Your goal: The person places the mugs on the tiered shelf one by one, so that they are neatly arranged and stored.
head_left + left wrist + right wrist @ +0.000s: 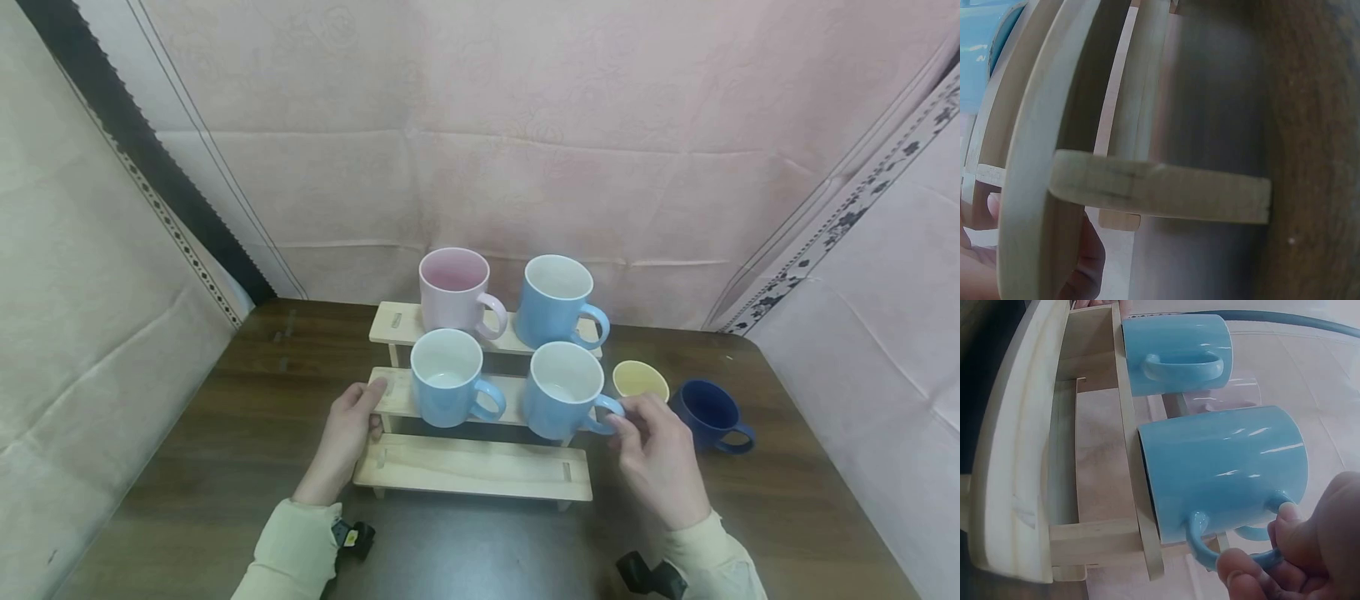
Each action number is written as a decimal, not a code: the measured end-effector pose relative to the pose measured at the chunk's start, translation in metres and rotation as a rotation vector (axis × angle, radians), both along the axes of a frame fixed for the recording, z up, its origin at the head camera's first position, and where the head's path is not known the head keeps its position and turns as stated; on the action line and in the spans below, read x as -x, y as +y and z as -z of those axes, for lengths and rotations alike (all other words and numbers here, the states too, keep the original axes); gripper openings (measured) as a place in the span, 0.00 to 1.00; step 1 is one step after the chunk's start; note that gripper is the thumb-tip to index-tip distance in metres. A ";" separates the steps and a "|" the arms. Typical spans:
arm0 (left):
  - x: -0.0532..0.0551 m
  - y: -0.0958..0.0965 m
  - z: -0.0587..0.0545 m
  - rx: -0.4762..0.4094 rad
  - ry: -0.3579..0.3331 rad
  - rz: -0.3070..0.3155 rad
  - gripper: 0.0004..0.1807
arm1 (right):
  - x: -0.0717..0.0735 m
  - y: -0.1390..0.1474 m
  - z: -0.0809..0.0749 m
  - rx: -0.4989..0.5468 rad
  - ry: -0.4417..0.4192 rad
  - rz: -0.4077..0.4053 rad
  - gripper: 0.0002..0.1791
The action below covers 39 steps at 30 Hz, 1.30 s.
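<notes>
A three-step wooden rack (472, 467) stands on the table. My left hand (352, 425) grips the left end of its middle step, thumb on top and fingers underneath. My right hand (660, 454) pinches the handle of a light blue mug (562, 404) at the right of that step; in the right wrist view the mug (1229, 469) has its base at the board. Left of it on the same step stands another light blue mug (442, 392). The top step bears a pink mug (450, 300) and a third light blue mug (551, 308).
Right of the rack, a yellow cup (640, 378) and a dark blue mug (708, 412) stand on the brown table (217, 467), close to my right hand. Pale cloth (525, 167) hangs behind the rack and along both sides.
</notes>
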State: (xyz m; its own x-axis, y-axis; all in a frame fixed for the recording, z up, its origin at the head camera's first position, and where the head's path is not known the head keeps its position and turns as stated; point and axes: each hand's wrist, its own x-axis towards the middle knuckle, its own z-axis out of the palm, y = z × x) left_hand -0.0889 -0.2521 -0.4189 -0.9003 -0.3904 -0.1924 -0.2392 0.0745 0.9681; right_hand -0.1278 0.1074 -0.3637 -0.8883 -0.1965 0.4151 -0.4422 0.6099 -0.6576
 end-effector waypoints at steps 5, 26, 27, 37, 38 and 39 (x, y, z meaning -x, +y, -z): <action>0.000 0.000 -0.001 -0.006 0.001 -0.001 0.25 | 0.002 -0.002 0.000 0.000 -0.035 0.005 0.06; 0.001 0.000 -0.001 -0.007 -0.006 -0.001 0.25 | 0.006 -0.008 0.001 0.036 -0.094 -0.019 0.05; 0.001 0.000 -0.001 -0.009 -0.005 0.000 0.25 | 0.006 -0.008 0.001 0.034 -0.097 -0.019 0.05; 0.002 0.000 0.000 -0.004 -0.010 0.002 0.25 | 0.007 -0.008 -0.003 0.024 -0.137 -0.027 0.05; 0.002 0.000 0.000 -0.004 -0.011 0.002 0.25 | 0.006 -0.008 -0.004 0.022 -0.142 -0.028 0.05; 0.002 0.000 0.000 -0.004 -0.010 0.002 0.25 | 0.006 -0.008 -0.004 0.022 -0.149 -0.029 0.05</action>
State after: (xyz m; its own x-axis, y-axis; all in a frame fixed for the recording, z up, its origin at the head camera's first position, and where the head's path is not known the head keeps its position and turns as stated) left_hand -0.0908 -0.2522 -0.4189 -0.8989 -0.3880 -0.2034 -0.2491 0.0706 0.9659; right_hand -0.1341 0.0993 -0.3596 -0.9344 -0.2150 0.2839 -0.3560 0.5832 -0.7301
